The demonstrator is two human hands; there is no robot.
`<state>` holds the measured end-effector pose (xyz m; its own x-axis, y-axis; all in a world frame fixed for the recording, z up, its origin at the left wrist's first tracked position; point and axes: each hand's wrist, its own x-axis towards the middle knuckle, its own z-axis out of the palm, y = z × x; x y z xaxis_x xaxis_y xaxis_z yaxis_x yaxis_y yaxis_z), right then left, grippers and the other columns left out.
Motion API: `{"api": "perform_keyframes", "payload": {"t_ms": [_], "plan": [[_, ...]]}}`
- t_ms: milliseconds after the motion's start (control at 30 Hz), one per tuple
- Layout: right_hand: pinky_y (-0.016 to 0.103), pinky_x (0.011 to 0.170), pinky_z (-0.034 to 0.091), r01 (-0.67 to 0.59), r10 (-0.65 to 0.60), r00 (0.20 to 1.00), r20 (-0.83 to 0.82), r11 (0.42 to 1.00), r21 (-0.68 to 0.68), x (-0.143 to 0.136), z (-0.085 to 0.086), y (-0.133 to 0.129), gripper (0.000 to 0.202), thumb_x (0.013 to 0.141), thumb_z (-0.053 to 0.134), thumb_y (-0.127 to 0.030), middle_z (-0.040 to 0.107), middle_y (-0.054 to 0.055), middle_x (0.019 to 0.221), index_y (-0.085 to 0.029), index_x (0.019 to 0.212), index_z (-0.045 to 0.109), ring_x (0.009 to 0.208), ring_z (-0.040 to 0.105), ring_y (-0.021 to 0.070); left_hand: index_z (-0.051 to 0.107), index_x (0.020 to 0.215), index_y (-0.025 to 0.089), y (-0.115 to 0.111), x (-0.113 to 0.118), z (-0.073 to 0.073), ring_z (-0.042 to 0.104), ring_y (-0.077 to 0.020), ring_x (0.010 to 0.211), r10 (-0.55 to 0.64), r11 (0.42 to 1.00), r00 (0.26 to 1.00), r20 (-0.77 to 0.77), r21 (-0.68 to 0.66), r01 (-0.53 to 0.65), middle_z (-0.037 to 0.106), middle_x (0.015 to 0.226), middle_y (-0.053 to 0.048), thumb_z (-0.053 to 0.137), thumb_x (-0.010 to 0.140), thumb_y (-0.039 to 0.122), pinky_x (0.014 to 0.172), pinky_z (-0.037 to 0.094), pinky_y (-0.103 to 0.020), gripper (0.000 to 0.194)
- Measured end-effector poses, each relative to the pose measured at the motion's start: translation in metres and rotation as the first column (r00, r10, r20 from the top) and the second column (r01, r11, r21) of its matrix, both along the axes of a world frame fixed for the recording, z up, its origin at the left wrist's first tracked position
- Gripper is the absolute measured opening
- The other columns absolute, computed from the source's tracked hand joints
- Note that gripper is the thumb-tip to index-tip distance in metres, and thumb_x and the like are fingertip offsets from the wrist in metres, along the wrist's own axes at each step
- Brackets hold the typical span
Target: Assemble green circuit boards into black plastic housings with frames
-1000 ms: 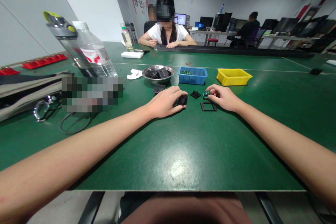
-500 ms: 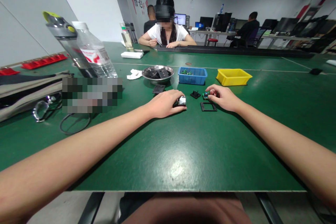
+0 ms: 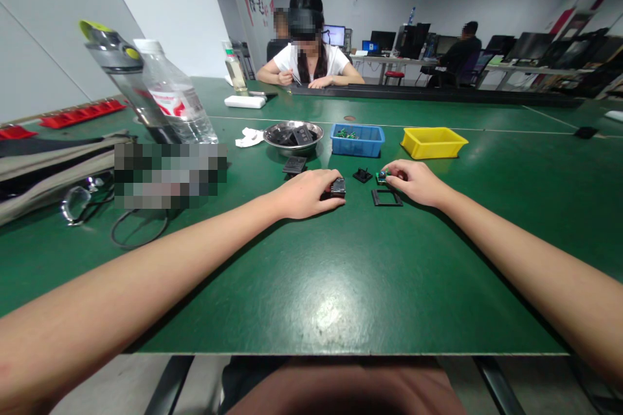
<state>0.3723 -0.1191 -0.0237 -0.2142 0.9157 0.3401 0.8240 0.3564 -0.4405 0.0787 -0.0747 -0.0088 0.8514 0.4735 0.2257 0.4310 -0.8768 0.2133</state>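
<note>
My left hand (image 3: 311, 193) rests on the green table, closed around a small black plastic housing (image 3: 338, 188) whose right end shows beyond the fingers. My right hand (image 3: 411, 180) pinches a small green circuit board (image 3: 381, 177) at the table surface; the fingertips hide part of it. Between the hands lies a small black plastic piece with upright prongs (image 3: 363, 174). Just below the board is a black rectangular frame (image 3: 387, 198), flat on the table. A black flat-topped part (image 3: 294, 165) stands behind my left hand.
Behind the hands stand a metal bowl (image 3: 277, 146) of black parts, a blue bin (image 3: 357, 146) holding green boards, and a yellow bin (image 3: 433, 146). Bottles (image 3: 180, 107), a bag (image 3: 58, 165) and a cable (image 3: 139, 245) occupy the left. Across the table sits a person (image 3: 335, 61).
The housing in my left hand has turned, its bright white face giving way to a dark one. My right hand has stayed almost still at the circuit board.
</note>
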Motion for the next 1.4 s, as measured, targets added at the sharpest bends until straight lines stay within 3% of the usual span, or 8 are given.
{"api": "perform_keyframes", "payload": {"t_ms": [1133,1300,1400], "plan": [[0.030,0.066,0.041,-0.006,0.006,1.000,-0.005,1.000,0.001,0.0009,0.0004,-0.0007,0.031,0.084,0.057,-0.035,0.062,0.002,0.072,-0.016,0.100,0.075,0.062,0.049,0.0163,0.059,0.107,0.017,-0.0006,-0.0005,0.0003,0.067,-0.0246,0.092,0.002,1.000,1.000,-0.009,0.005,-0.002,0.069,0.099,-0.008,0.057,0.094,0.044,0.082,0.049,-0.035,0.030],[0.030,0.065,0.042,-0.004,0.004,1.000,-0.014,1.000,0.002,0.0013,-0.0002,-0.0002,0.030,0.084,0.058,-0.036,0.065,0.003,0.073,-0.016,0.100,0.075,0.062,0.051,0.0168,0.059,0.119,0.017,-0.0023,-0.0022,0.0001,0.067,-0.0246,0.099,0.041,0.998,0.998,0.053,0.050,-0.043,0.070,0.109,-0.009,0.062,0.089,0.041,0.087,0.050,-0.035,0.038],[0.030,0.065,0.042,-0.007,0.007,1.000,-0.016,1.000,0.009,0.0015,-0.0006,0.0002,0.029,0.084,0.058,-0.035,0.066,0.003,0.073,-0.017,0.100,0.075,0.061,0.052,0.0166,0.061,0.116,0.017,-0.0019,-0.0022,-0.0010,0.067,-0.0241,0.095,0.079,0.994,0.995,0.067,0.075,-0.084,0.070,0.102,-0.009,0.063,0.089,0.041,0.084,0.051,-0.035,0.037]]}}
